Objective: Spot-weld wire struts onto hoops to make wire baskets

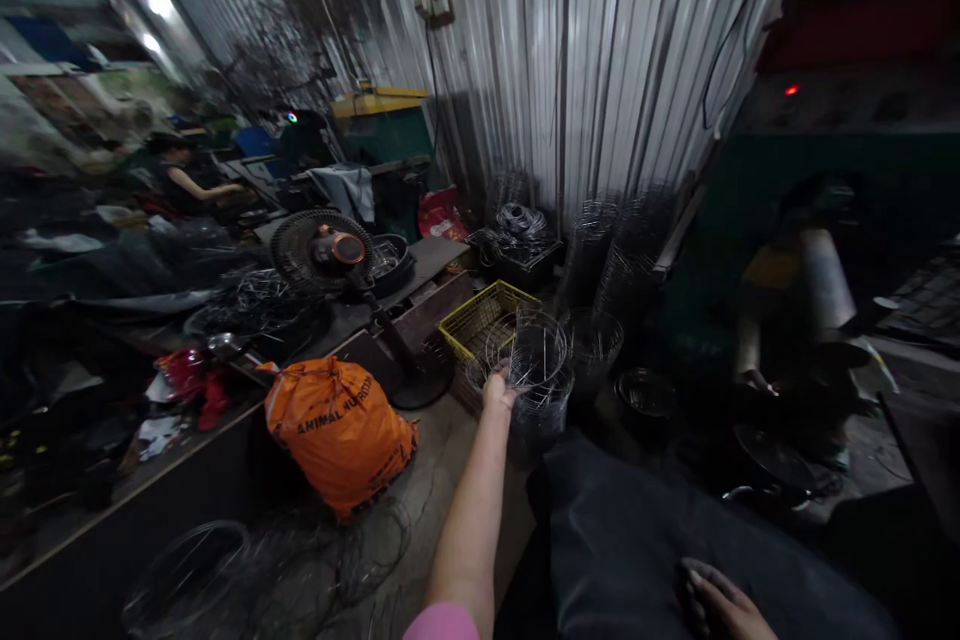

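Note:
My left hand [499,390] reaches forward, its fingers closed on the edge of a round wire basket [541,348]. Beneath that basket stand more round wire baskets [544,410] in a stack, and another wire basket [594,340] is just to the right. Low in the view, my right hand [716,595] rests over the dark cloth [637,530] across my lap. Its fingers look dark and slightly apart, with nothing visible in them.
A yellow crate [487,315] sits behind the baskets. An orange sack [337,435] and a standing fan [322,250] are to the left. Tall wire stacks [630,250] lean by the metal wall. Loose wire hoops [367,550] lie on the floor. A person [191,180] sits far left.

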The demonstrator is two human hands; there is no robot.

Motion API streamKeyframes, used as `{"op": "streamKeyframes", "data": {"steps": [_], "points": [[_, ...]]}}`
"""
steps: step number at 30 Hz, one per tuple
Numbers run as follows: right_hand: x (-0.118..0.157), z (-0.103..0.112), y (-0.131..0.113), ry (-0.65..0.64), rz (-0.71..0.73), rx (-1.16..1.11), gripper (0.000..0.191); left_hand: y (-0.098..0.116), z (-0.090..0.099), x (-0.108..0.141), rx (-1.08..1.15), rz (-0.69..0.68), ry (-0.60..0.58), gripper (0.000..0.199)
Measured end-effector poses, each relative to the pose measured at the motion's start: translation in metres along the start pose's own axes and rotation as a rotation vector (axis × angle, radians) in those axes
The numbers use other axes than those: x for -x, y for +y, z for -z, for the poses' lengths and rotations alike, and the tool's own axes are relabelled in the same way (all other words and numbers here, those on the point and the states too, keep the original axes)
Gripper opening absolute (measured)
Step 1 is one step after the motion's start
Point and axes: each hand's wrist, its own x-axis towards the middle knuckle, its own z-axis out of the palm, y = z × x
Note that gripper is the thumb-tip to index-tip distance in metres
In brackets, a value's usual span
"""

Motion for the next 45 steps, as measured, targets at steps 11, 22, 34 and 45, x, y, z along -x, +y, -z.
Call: {"op": "streamKeyframes", "data": {"steps": [11,22,34,45], "points": [[0.048,-0.054,-0.123,0.087,1.320,1.289,0.035,-0.080,-0.036,0.141,-0.268,0.254,-0.478,0.030],[0.056,0.000,-0.115,0.328,0.737,0.368,0.034,-0.130,-0.038,0.193,-0.493,0.062,-0.563,0.045],[0.085,0.031,-0.088,0.162,0.848,0.456,0.027,-0.168,-0.038,0.225,-0.709,0.187,-0.876,0.058],[0.103,0.286,-0.199,1.265,0.137,0.823,0.043,-0.187,-0.042,0.212,-0.801,0.183,-0.869,0.053]]}}
